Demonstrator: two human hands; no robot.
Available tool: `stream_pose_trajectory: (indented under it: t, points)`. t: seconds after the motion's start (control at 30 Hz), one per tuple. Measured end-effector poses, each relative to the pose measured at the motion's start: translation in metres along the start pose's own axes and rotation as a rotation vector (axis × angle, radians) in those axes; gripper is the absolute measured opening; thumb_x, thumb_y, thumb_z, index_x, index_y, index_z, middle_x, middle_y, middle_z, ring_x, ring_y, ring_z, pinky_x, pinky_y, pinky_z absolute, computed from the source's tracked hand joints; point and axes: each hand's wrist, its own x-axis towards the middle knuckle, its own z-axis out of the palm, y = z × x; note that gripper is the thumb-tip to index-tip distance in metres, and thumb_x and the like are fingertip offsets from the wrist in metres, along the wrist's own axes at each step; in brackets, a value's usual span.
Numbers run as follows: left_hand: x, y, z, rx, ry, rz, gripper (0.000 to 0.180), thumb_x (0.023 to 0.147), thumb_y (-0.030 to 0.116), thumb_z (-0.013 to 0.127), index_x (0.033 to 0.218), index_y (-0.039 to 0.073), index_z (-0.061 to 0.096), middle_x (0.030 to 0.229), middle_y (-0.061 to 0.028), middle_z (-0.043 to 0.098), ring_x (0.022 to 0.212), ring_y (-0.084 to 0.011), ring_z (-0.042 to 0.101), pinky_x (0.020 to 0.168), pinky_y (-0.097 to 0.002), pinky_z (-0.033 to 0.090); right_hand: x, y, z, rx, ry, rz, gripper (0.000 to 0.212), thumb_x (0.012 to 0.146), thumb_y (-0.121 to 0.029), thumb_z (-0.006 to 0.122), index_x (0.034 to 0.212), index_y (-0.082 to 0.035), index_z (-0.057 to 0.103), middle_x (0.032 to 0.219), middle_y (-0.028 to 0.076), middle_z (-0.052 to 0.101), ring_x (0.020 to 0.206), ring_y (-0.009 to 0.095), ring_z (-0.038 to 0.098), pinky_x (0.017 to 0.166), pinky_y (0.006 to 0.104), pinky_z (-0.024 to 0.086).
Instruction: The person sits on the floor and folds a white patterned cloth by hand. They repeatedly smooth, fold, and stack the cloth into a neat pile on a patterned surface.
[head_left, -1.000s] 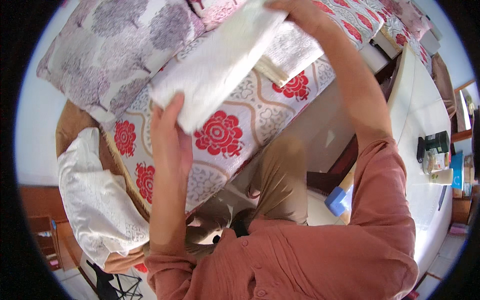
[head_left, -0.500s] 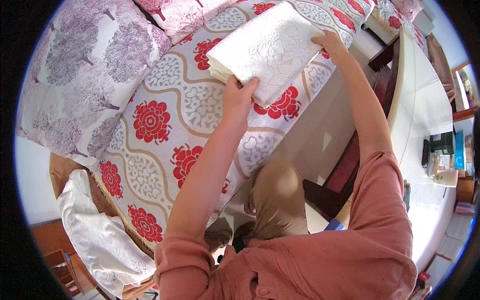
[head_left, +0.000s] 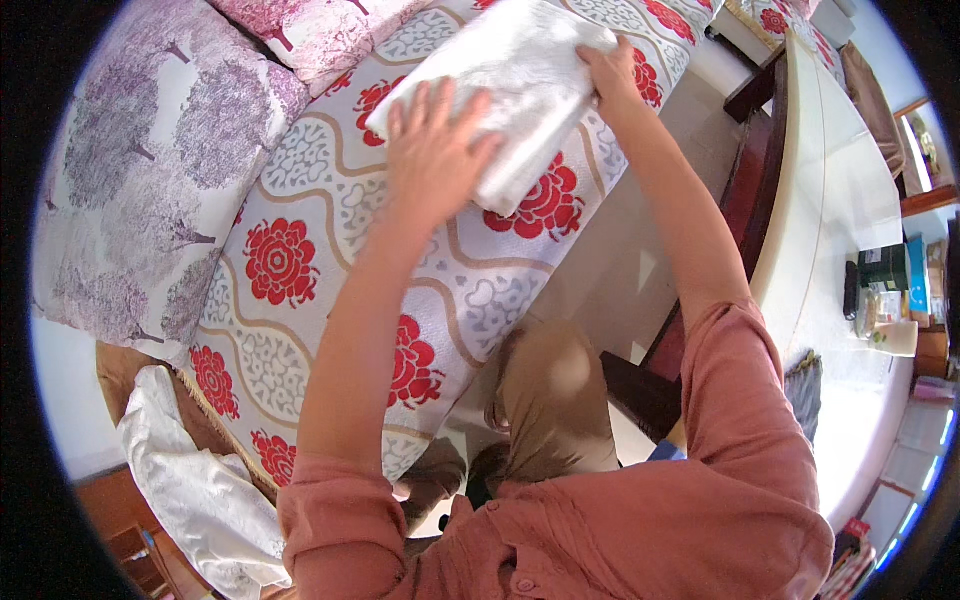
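A folded white cloth (head_left: 520,90) lies in a thick rectangle on the patterned seat cover (head_left: 345,205). My left hand (head_left: 432,150) is over its near-left edge, fingers spread and slightly blurred; whether the palm presses on the cloth or hovers, I cannot tell. At the cloth's right corner, my right hand (head_left: 612,78) pinches the edge, thumb uppermost and the other fingers partly hidden. The cloth's upper face looks mostly smooth, with light and shade across it.
Tree-print cushions (head_left: 165,170) line the seat's left side. Another white cloth (head_left: 195,490) drapes over the lower-left armrest. To the right stands a pale-topped table (head_left: 825,190) with a dark frame, small containers (head_left: 885,290) on it. My knee (head_left: 555,400) is between seat and table.
My left hand has let go of the near edge and spread open farther left. The cloth's top, floral-patterned before, now looks plainer. My right hand still grips the right corner.
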Motion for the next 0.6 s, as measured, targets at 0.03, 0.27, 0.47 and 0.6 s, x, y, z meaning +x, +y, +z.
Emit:
stream_pose_trajectory:
  t: [0.03, 0.27, 0.47, 0.6]
  points:
    - [0.002, -0.016, 0.012, -0.007, -0.085, -0.067, 0.055, 0.092, 0.033, 0.068, 0.144, 0.026, 0.054, 0.162, -0.0146, 0.03, 0.148, -0.0374, 0.031, 0.118, -0.0577, 0.026, 0.01, 0.001, 0.008, -0.013, -0.004, -0.06, 0.094, 0.075, -0.019, 0.082, 0.153, -0.007, 0.031, 0.143, 0.021, 0.043, 0.118, 0.038, 0.058, 0.092, 0.0459, 0.057]
    - [0.01, -0.016, 0.013, -0.016, -0.148, -0.055, 0.057, 0.103, 0.049, 0.047, 0.151, 0.019, 0.045, 0.161, -0.0145, 0.032, 0.148, -0.0397, 0.029, 0.121, -0.0525, 0.023, 0.006, 0.001, 0.004, -0.04, 0.141, -0.312, 0.075, 0.077, -0.013, 0.077, 0.141, 0.004, 0.043, 0.136, 0.028, 0.05, 0.132, 0.038, 0.048, 0.103, 0.049, 0.047]
    - [0.005, 0.018, 0.019, -0.093, -0.021, -0.009, 0.06, 0.102, 0.053, 0.045, 0.15, 0.017, 0.046, 0.158, -0.0169, 0.037, 0.147, -0.036, 0.031, 0.12, -0.0579, 0.017, -0.047, -0.007, 0.022, -1.293, -0.382, -1.002, 0.065, 0.099, -0.052, 0.05, 0.146, -0.007, 0.047, 0.15, 0.016, 0.048, 0.142, 0.033, 0.039, 0.117, 0.0497, 0.031]
    - [-0.019, 0.008, 0.008, -0.174, -0.016, -0.025, 0.056, 0.1, 0.044, 0.052, 0.145, 0.012, 0.051, 0.154, -0.0189, 0.042, 0.144, -0.0359, 0.037, 0.118, -0.0565, 0.023, -0.064, 0.001, 0.037, -1.137, -0.283, -0.889, 0.065, 0.101, -0.057, 0.043, 0.148, -0.013, 0.048, 0.158, 0.01, 0.04, 0.148, 0.03, 0.032, 0.121, 0.0506, 0.022]
